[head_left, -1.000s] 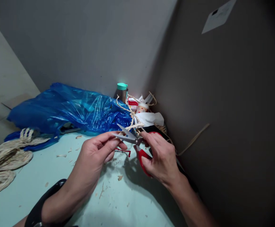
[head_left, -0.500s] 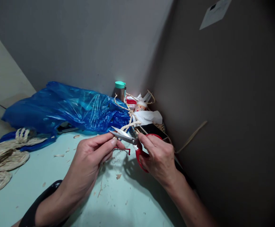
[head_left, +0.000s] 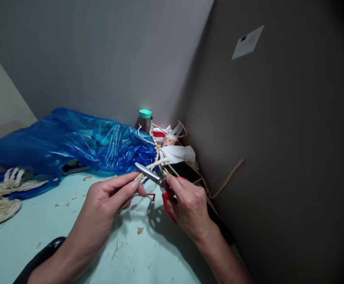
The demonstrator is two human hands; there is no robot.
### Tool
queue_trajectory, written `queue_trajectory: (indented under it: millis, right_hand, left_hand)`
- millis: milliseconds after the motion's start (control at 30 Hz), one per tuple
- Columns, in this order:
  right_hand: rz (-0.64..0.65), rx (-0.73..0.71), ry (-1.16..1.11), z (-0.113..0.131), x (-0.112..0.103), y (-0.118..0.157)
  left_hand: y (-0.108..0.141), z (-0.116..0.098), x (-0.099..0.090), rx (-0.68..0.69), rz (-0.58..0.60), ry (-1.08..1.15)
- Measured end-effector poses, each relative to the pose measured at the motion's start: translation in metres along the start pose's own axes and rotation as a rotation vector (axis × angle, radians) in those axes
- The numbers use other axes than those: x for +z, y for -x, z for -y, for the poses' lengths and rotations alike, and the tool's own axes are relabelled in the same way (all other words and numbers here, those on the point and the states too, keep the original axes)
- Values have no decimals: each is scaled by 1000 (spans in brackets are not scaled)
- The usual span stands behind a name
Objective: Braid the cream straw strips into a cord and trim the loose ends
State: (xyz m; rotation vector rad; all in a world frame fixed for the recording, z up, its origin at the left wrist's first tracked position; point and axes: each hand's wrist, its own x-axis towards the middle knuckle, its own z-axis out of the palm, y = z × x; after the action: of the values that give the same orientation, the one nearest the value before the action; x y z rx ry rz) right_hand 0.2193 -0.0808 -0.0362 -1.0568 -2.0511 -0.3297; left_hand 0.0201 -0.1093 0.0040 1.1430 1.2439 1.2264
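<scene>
Red-handled scissors [head_left: 151, 173] are in my right hand [head_left: 188, 201], fingers through the loops, with the blades closed together and pointing left. My left hand [head_left: 113, 197] pinches a pale braided straw-like cord [head_left: 144, 176] just below the blade tips. Pale cord strands run from the fingertips up past the blades. A short red string [head_left: 152, 195] sticks out to the right under my left fingers; where its other end goes is hidden. More twisted cord [head_left: 156, 148] rises in loops behind the scissors.
A blue plastic bag [head_left: 101, 142] lies along the wall. Bundled pale fibre [head_left: 3, 205] sits at the left. A teal-lidded jar [head_left: 144, 120], a patterned paper cup [head_left: 170, 140] and white paper [head_left: 179, 154] crowd the corner. Scraps dot the pale green tabletop [head_left: 130, 260].
The scissor blades were parted and have now closed. Both hands keep their grips. The whole view has shifted, so everything appears somewhat lower and further left.
</scene>
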Motion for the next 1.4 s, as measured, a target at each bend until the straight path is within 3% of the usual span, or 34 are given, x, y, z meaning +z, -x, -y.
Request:
queue_trajectory:
  millis: [100, 200, 300, 400, 467, 600, 733, 1400]
  right_hand:
    - [-57, 196, -170, -3, 1, -1]
    - [-89, 502, -437, -2, 4, -4]
    - [-17, 832, -894, 8, 6, -11]
    - [1, 998, -1357, 20, 5, -17]
    - [-12, 1041, -1503, 25, 4, -19]
    - [-17, 1099, -1566, 24, 4, -18]
    - [-11, 1023, -1604, 20, 9, -16]
    - [-135, 958, -1424, 9, 6, -17]
  left_hand:
    - [0, 0, 0, 11, -27, -55]
    - [0, 1, 1, -4, -27, -82]
    - [0, 3, 2, -4, 21, -113]
    - [0, 6, 6, -12, 117, -170]
    - [0, 9, 9, -14, 172, -207]
    - [-1, 15, 15, -28, 245, -248]
    - [-3, 19, 17, -34, 253, -282]
    - [1, 19, 20, -102, 261, -218]
